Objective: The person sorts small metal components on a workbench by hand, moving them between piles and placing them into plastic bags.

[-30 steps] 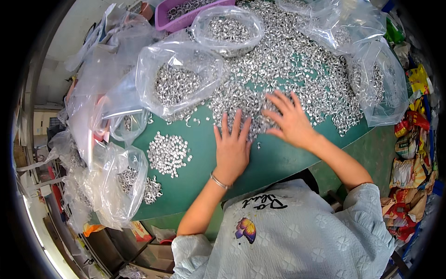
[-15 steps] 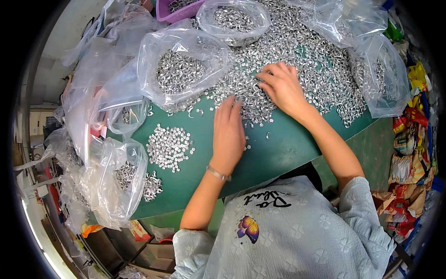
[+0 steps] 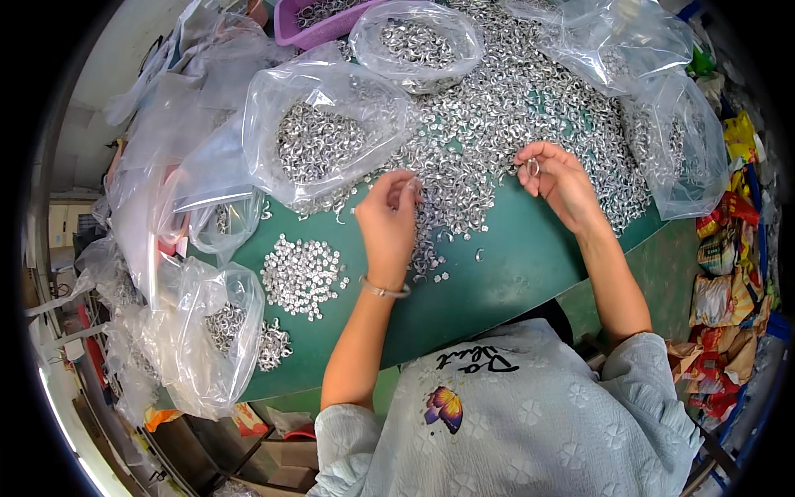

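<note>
A wide heap of small, shiny, curved silver metal pieces [image 3: 464,199] covers the far half of the green table [image 3: 489,286]. At the right side of the heap, my right hand [image 3: 567,190] pinches one curved metal piece [image 3: 532,167] between thumb and fingers. My left hand [image 3: 387,228] is at the heap's left edge, its fingers curled together; whatever they hold is too small and hidden to name. Left of that forearm lies a separate pile of small, chunky silver pieces [image 3: 302,277].
Clear plastic bags of metal pieces stand nearby: one left of the heap [image 3: 265,124], one behind it [image 3: 364,41], one at the right [image 3: 704,178], one at the table's near left [image 3: 244,331]. A purple basket [image 3: 319,33] sits at the back. Colourful packages [image 3: 716,298] lie along the right.
My right hand has moved right and lifted from the heap, now with a metal piece in its fingers. My left hand has shifted slightly left and its fingers have curled. Some pieces now lie closer to me.
</note>
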`<state>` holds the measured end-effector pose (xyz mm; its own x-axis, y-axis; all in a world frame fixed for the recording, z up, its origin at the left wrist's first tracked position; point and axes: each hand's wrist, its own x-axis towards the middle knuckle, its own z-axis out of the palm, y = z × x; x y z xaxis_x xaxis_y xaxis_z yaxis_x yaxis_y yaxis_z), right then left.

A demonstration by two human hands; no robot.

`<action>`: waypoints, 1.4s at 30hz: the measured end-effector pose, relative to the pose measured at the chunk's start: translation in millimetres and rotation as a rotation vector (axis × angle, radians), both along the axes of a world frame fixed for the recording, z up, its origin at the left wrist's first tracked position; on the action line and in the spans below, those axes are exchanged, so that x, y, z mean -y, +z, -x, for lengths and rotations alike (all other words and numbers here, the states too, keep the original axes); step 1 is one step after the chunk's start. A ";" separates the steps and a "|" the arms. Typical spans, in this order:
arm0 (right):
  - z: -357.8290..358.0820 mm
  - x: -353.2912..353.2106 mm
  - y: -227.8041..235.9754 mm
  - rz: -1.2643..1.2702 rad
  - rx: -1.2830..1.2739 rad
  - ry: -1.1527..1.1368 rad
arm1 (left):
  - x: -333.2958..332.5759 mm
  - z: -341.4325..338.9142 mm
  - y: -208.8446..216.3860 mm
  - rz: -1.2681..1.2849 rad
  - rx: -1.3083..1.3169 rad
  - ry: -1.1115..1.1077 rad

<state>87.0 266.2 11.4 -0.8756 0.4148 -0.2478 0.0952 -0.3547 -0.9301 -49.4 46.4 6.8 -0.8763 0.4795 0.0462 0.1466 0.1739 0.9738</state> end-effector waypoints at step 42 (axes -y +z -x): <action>200.2 -41.9 110.8 -0.971 -0.285 -0.067 | -26.0 -17.8 25.4 -0.177 0.610 -0.311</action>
<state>-113.1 308.0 122.2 -0.8168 0.3763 0.4372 -0.1676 0.5705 -0.8041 -31.6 72.4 32.3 -0.5939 0.7426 -0.3096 -0.4174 0.0446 0.9076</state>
